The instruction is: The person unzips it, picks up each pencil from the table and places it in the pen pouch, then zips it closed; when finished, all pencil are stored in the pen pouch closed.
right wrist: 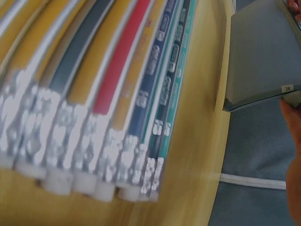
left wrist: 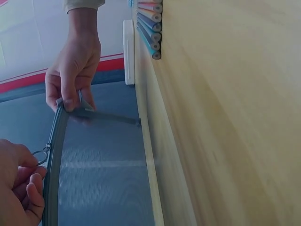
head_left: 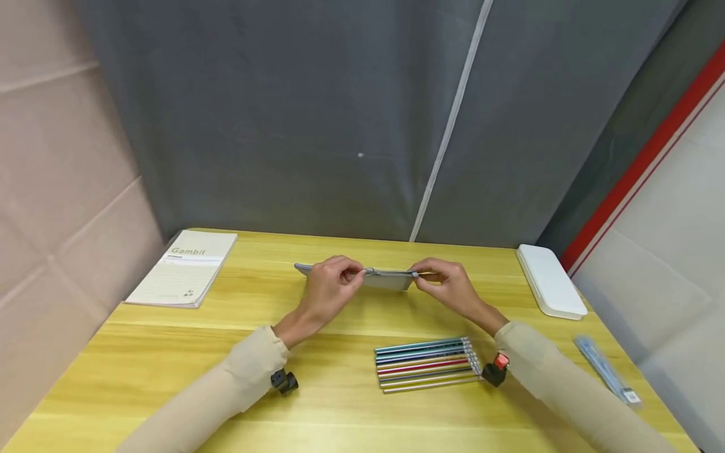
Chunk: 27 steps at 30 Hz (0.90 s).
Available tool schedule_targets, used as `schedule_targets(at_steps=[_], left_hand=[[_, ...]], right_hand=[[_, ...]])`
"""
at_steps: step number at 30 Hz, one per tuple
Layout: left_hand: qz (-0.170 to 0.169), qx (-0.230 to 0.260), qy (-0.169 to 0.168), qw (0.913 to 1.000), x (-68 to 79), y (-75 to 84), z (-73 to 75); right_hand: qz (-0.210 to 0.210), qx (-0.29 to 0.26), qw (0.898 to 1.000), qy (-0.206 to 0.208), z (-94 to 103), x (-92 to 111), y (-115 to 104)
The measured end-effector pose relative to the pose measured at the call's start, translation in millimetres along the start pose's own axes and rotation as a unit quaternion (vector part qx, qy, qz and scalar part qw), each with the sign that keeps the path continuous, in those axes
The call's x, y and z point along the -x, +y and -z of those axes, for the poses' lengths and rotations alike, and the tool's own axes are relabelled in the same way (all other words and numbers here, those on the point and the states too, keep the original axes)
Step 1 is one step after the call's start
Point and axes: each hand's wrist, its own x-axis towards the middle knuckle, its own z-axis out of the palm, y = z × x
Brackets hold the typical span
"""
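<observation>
A grey, see-through zipper pouch [head_left: 387, 281] stands on edge above the table, its zipper along the top. My left hand [head_left: 331, 286] pinches the zipper's ring pull [left wrist: 41, 156], which shows clearly in the left wrist view. At the pouch's right end, thumb and fingers of my right hand [head_left: 450, 286] pinch the top corner by the zipper's end. A small tag marked 38 [right wrist: 287, 88] shows beside the right fingertips. Nearer to me, a row of several pencils [head_left: 425, 365] lies side by side, silver ferrules and white erasers toward the right.
On the far left lies a notepad [head_left: 184, 270] with "Gambit" on it. A white lidded case [head_left: 552, 280] rests at the back right, and a clear bluish plastic sleeve [head_left: 606, 370] lies along the right edge. A grey curtain [head_left: 311, 126] hangs behind the table.
</observation>
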Motion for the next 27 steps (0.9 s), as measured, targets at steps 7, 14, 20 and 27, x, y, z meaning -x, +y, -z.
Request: schedule_targets(at_steps=[7, 14, 20, 27], left_hand=[[0.001, -0.009, 0.004, 0.9999, -0.2, -6.4, 9.7], [0.006, -0.023, 0.016, 0.9996, 0.9, -14.0, 20.2], [0.017, -0.035, 0.03, 0.9988, 3.2, -21.3, 33.2], [0.031, -0.051, 0.037, 0.9975, 8.7, -30.3, 48.1]], right_hand=[[-0.013, -0.002, 1.0, 0.019, 3.8, 6.7, 22.2], [-0.021, 0.005, 1.0, 0.019, 7.8, 13.2, 41.7], [-0.022, 0.01, 0.999, 0.031, 12.2, 14.2, 45.0], [-0.024, 0.01, 0.999, 0.025, 13.5, 16.6, 48.4]])
